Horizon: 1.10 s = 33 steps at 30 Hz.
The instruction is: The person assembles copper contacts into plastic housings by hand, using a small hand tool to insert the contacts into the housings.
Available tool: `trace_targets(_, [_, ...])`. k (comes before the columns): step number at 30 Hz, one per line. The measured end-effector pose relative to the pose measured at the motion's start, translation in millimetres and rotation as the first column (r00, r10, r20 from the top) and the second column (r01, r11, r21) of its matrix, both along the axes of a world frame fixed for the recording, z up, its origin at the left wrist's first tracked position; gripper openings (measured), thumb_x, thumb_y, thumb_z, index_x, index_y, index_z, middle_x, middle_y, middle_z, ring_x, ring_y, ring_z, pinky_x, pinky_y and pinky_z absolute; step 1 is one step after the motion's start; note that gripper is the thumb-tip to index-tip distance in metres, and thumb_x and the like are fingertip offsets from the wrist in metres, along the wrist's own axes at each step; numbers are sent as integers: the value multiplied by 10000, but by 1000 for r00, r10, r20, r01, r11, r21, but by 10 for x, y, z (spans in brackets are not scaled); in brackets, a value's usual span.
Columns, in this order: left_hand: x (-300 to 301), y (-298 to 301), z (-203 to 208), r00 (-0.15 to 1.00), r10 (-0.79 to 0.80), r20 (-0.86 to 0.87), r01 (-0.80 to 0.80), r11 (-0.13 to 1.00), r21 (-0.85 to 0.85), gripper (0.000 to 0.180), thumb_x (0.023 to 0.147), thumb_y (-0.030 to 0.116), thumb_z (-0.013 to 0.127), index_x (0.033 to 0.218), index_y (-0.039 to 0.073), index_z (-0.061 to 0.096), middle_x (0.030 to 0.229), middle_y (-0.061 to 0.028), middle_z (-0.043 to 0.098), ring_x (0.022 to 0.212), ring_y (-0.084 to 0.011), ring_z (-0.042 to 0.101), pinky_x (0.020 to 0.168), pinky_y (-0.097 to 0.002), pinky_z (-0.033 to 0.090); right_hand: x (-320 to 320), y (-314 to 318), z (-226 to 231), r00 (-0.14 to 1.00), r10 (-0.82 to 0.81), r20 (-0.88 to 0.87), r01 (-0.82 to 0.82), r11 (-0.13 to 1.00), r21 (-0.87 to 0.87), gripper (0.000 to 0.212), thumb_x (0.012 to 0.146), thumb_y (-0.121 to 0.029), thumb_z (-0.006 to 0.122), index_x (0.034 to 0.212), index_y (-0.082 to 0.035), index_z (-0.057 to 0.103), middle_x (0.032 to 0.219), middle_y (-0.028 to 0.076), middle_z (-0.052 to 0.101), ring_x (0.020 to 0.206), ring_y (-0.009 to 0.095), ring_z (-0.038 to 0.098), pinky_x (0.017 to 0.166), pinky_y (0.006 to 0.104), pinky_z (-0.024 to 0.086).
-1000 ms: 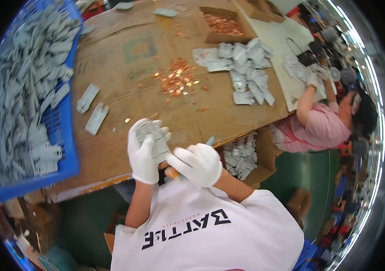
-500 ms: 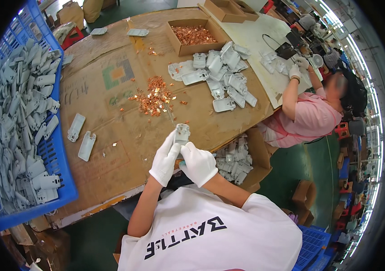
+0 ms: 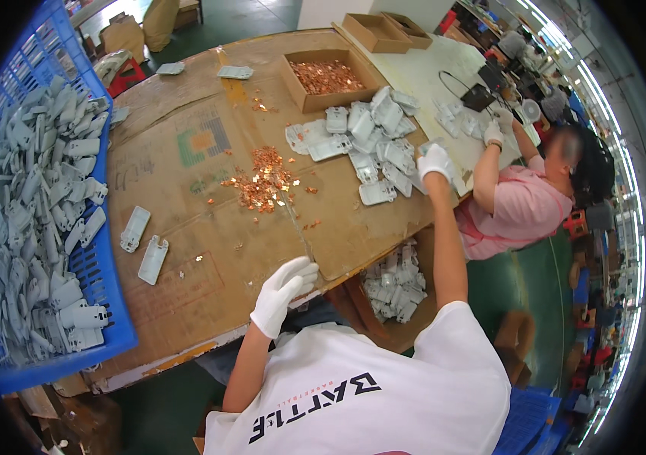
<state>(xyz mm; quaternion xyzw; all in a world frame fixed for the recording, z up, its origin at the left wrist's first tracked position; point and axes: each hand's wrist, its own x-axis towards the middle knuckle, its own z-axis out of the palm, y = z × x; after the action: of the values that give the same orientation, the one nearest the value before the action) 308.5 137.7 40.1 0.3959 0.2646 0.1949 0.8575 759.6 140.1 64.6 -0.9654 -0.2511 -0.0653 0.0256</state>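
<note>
My left hand (image 3: 283, 294), in a white glove, hovers at the table's near edge with its fingers stretched out and nothing in them. My right hand (image 3: 435, 161), also gloved, reaches to the right side of the pile of light grey plastic casings (image 3: 374, 140). Its fingers are closed on a grey plastic casing (image 3: 430, 145), which they partly hide. Left of the pile, small copper-coloured metal pieces (image 3: 264, 180) lie loosely heaped. Two casings (image 3: 154, 260) rest apart at the left of the table.
A blue crate (image 3: 114, 303) full of casings stands at the left. A cardboard box (image 3: 304, 97) of copper pieces sits at the back. Below the table edge, another box (image 3: 423, 297) holds casings. A co-worker in pink (image 3: 516, 201) works at the adjoining white table.
Both hands were together holding a casing at the near edge. My right hand has moved far right with it to the pile; my left hand has let go and stayed near the edge.
</note>
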Motion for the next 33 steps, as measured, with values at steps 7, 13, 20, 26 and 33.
trace_targets(7, [-333, -43, -72, 993, 112, -41, -114, 992, -46, 418, 958, 157, 499, 1322, -46, 475, 1265, -191, 579, 1162, -272, 571, 985, -383, 461, 617, 173, -158, 992, -110, 63, 113, 993, -42, 267, 852, -214, 628, 1078, -78, 671, 1118, 179, 660, 1008, 353, 656, 799, 451, 550])
trace_targets(13, [-457, -54, -91, 982, 178, -59, -182, 982, -55, 382, 956, 145, 494, 1283, -52, 501, 1219, -189, 602, 1101, -267, 600, 953, -377, 483, -401, -66, 71, 949, 316, -6, -315, 948, 48, 226, 864, -261, 583, 1053, -150, 638, 1117, 130, 600, 1004, 359, 608, 851, 452, 490])
trace_targets(20, [-420, -33, -91, 987, 155, -43, -158, 986, -55, 381, 948, 158, 510, 1262, -56, 509, 1194, -197, 609, 1075, -264, 610, 929, -379, 497, -1016, -405, 50, 911, 385, -147, -383, 923, 44, 283, 809, -270, 655, 1072, -168, 636, 1157, 70, 602, 1006, 332, 618, 848, 436, 501])
trace_targets(26, [-386, -68, -133, 990, 142, -24, -143, 989, -48, 366, 947, 140, 508, 1260, -50, 511, 1181, -194, 614, 1055, -256, 618, 912, -371, 505, -891, -461, -172, 943, 328, -58, -324, 944, 70, 208, 840, -279, 626, 997, -144, 609, 1024, 99, 640, 921, 347, 630, 769, 467, 500])
trace_targets(33, [-256, -145, -83, 972, 234, -30, -232, 970, 70, 458, 950, 131, 493, 1380, 0, 410, 1349, -162, 511, 1233, -258, 517, 996, -368, 450, -2044, -245, 255, 717, 688, -111, -571, 671, 472, 168, 780, -181, 689, 897, -74, 633, 832, 146, 640, 748, 328, 636, 683, 401, 508])
